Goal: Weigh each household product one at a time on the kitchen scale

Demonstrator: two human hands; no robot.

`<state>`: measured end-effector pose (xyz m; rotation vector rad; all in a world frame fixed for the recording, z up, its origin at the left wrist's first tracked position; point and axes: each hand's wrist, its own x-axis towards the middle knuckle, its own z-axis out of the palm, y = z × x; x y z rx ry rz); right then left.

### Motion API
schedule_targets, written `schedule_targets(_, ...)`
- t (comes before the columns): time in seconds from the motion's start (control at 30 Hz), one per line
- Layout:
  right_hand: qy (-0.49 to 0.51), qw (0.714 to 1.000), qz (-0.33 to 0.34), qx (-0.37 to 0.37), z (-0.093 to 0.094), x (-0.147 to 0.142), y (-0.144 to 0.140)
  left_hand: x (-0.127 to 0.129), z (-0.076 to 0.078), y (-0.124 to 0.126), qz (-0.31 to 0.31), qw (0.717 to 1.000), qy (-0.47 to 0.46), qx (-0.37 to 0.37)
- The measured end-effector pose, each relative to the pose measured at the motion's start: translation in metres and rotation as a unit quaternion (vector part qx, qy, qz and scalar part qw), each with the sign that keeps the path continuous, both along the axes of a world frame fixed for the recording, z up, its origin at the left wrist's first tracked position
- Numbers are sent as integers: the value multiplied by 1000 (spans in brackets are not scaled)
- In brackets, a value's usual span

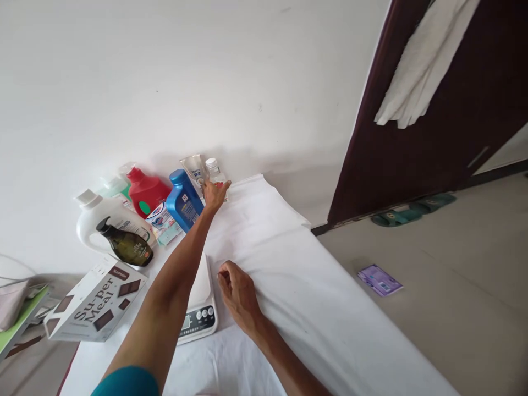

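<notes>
White cloth (289, 264) covers the table; against the wall stand a white jug (103, 220), red bottle (146, 190) and blue bottle (184, 201). A box (94, 302) reads "Super Meal". The left hand (214, 193) grips a small clear bottle (214, 171) at the far edge; the right hand (239, 294) rests loosely curled, holding nothing.

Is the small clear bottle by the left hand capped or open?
Capped: the small clear bottle shows a white cap on top. It stands upright against the wall, with the left hand on it.

On your left you have a white "Super Meal" cardboard box (95, 301) and a dark olive glass bottle (127, 245) lying against a white plastic jug (105, 219). A red plastic bottle (145, 190) stands behind. A purple packet (379, 280) lies on the floor (454, 264) near green slippers (412, 209).
</notes>
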<state>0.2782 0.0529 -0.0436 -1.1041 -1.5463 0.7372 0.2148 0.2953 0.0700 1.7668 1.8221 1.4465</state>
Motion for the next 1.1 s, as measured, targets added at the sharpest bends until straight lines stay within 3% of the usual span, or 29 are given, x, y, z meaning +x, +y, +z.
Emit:
schedule_targets(0.1,2,1000,3,2,0,0,-1,16,-1,26,85,995,-28,-47)
schedule_targets(0.2,6,1000,7,2,2,1,-1,24,-1,33,127,988,-37,-76)
schedule_targets(0.43,6,1000,8,-17,4,1,0,16,10,-1,85,993,11,-84)
schedule_targets(0.57,5,999,22,-45,10,5,0,1,17,-50,46,995,52,-67)
schedule_targets(0.77,6,998,28,-55,12,7,1,-47,44,-165,-42,993,109,-11)
schedule_targets(0.93,1,998,39,-56,10,7,2,-104,58,-248,-9,992,123,-28)
schedule_targets(1.1,-7,997,43,-59,14,8,0,-145,47,-288,30,993,96,-61)
